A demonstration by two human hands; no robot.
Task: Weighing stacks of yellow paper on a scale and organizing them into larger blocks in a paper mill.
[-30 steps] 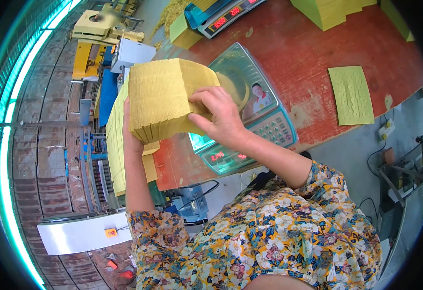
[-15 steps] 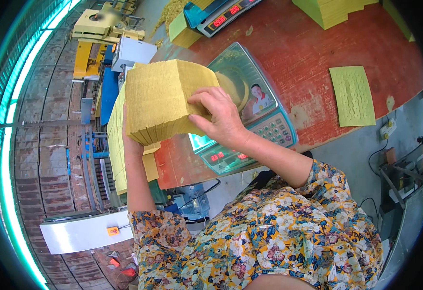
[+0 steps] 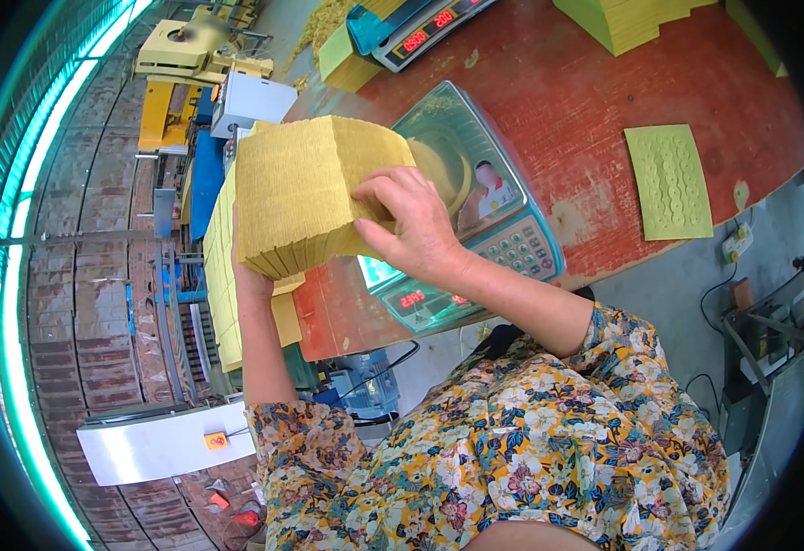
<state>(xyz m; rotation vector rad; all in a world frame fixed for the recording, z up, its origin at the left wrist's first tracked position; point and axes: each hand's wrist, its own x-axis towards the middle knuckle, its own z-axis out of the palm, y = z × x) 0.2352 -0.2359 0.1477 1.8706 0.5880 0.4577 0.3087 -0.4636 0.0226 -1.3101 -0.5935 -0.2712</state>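
A thick stack of yellow paper sheets [image 3: 296, 188] rests partly over a teal digital scale [image 3: 475, 197], its left part bent over toward me with the edges fanned. My left hand [image 3: 250, 275] supports the stack from its left side and underneath; most of its fingers are hidden behind the paper. On the right side of the stack, my right hand [image 3: 411, 225] presses with curved fingers and thumb on the sheet edges. The scale's keypad and lit red display show below my right wrist.
A single yellow sheet with punched coin patterns [image 3: 668, 184] lies on the red table [image 3: 567, 119]. Another scale [image 3: 425, 32] with yellow paper stands at the back, beside more stacks [image 3: 622, 23]. More yellow paper [image 3: 223, 303] lies left; machinery [image 3: 177, 55] stands beyond.
The stack and my right hand have shifted very slightly to the left. The red figures on the near scale's display have changed. My grip looks the same.
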